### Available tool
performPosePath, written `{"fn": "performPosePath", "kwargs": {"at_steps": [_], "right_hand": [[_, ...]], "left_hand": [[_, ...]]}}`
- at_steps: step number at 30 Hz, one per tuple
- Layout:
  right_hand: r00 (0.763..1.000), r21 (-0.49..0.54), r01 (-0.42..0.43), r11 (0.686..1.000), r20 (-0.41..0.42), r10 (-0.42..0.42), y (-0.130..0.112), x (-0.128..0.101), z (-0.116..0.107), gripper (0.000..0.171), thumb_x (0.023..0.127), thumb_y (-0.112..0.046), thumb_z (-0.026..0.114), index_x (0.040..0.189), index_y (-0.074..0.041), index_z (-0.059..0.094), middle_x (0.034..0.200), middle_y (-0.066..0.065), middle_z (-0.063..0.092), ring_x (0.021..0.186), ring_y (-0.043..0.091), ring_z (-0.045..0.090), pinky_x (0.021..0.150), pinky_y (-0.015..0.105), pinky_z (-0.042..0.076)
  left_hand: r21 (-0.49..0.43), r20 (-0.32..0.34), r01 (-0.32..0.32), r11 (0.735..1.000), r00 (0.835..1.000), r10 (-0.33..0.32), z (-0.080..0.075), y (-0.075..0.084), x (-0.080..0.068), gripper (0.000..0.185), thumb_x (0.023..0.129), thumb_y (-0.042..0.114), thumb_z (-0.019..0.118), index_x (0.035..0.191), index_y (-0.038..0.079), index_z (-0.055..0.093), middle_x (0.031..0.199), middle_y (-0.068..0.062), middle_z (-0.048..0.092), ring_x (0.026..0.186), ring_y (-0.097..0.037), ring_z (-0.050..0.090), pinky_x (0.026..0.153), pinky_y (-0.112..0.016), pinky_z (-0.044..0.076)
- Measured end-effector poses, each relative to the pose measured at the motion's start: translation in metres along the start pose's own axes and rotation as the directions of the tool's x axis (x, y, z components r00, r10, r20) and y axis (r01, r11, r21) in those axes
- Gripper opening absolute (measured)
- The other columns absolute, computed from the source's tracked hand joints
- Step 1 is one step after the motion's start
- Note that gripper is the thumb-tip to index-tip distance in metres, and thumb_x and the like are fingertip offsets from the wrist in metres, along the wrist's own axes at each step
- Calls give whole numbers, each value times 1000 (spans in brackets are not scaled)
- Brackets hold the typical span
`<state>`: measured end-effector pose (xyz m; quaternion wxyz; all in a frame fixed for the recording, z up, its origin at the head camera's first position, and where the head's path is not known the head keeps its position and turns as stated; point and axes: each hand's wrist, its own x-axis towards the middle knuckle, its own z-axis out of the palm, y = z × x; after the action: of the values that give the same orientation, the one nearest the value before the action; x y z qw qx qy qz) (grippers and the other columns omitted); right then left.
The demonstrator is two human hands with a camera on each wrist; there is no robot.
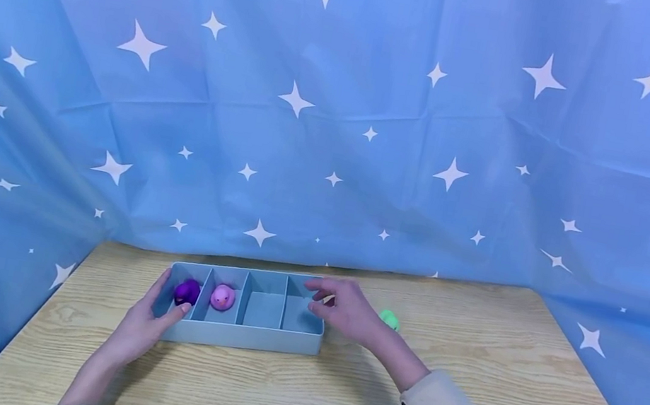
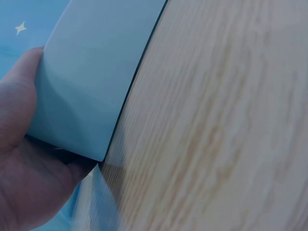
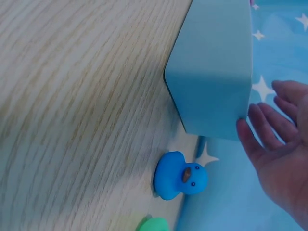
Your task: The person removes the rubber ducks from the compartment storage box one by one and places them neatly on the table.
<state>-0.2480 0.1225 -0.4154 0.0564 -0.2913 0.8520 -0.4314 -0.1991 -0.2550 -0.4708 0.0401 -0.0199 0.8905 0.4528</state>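
Left grip (image 1: 143, 324) holds left end of blue tray (image 1: 244, 337); purple duck (image 1: 187, 291), pink duck (image 1: 222, 297) in separate compartments. Right grip (image 1: 344, 310) by right end, green toy (image 1: 390, 319) partly behind.

Starry blue cloth (image 1: 346, 156) surrounds a wooden table (image 1: 505, 361).

The left forearm (image 1: 92, 375) and right forearm (image 1: 401, 364) slant forward and inward. The left hand (image 1: 145, 327) grips, thumb spread from its fingers; the right hand (image 1: 347, 310) has loosely bent fingers, its thumb apart from the index fingertip.
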Motion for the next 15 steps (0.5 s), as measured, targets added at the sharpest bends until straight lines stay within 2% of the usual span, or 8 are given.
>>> {"fn": "performPosePath", "kwargs": {"at_steps": [15], "right_hand": [[1000, -25, -23, 999, -3, 23, -1, 1, 4, 38, 99, -6, 65, 136, -2, 65, 132, 17, 67, 104, 25, 68, 84, 31, 57]], "left_hand": [[-3, -2, -3, 1000, 1000, 3, 0, -1, 1, 101, 101, 53, 61, 165, 13, -6, 167, -29, 6, 152, -50, 7, 119, -66, 14]]}}
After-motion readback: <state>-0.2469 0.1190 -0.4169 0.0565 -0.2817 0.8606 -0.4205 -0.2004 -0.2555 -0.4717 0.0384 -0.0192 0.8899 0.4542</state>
